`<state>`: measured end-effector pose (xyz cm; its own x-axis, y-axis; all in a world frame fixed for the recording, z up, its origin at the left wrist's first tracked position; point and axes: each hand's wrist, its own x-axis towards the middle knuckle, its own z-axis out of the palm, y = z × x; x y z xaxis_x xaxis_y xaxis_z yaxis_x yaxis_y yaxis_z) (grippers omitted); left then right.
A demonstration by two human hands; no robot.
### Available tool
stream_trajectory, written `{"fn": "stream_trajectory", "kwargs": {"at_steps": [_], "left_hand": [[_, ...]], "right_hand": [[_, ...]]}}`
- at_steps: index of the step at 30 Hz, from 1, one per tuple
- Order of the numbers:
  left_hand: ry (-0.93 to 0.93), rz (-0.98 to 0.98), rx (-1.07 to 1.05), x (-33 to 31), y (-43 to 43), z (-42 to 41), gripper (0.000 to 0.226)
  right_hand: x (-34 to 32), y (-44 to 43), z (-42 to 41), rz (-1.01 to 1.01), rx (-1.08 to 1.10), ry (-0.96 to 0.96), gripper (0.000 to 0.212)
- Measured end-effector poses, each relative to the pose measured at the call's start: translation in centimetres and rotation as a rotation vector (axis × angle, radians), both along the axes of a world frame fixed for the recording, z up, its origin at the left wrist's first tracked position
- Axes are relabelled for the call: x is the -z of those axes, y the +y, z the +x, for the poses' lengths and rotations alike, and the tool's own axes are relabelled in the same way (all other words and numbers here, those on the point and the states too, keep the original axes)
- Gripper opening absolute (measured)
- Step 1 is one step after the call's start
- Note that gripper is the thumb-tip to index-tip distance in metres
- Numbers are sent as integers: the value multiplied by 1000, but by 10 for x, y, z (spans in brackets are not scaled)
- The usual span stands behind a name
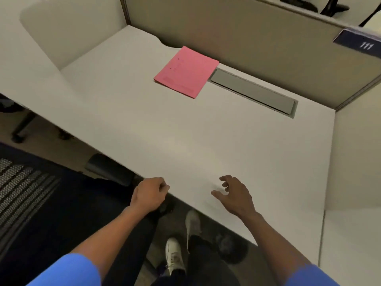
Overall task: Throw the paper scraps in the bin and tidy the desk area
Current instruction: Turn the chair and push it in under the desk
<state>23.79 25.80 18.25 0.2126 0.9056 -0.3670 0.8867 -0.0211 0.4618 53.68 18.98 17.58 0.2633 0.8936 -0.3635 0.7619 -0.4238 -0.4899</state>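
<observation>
A pink folder [186, 72] lies flat at the back of the white desk [165, 129], against the partition. No paper scraps or bin show in this view. My left hand [149, 194] hovers at the desk's front edge with its fingers curled in; nothing shows in it. My right hand [235, 195] is over the desk's near part, fingers spread, holding nothing.
A grey cable tray lid [253, 91] is set into the desk beside the folder. Beige partitions [237, 34] wall the back and right. A dark mesh office chair [31, 193] stands at left, its armrest [109, 168] near the desk edge. My shoes [175, 256] are below.
</observation>
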Motion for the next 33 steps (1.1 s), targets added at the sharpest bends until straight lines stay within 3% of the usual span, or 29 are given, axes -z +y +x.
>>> {"fn": "stream_trajectory", "kwargs": {"at_steps": [6,13,27,33], "left_hand": [[34,-233,51,12,-83,-35,19],[40,-349,-55,30,-157,-77,13],[53,-374,-336,46,-334,-105,24],[37,-359,-431,43,-393,-130,17]], "right_hand": [[4,-66,-26,-76,-99,2,52],[16,-110,-58,-107,-273,19,50],[37,-218,-87,-298,-483,37,61],[41,-271,-114,-392,-576,51,62]]}}
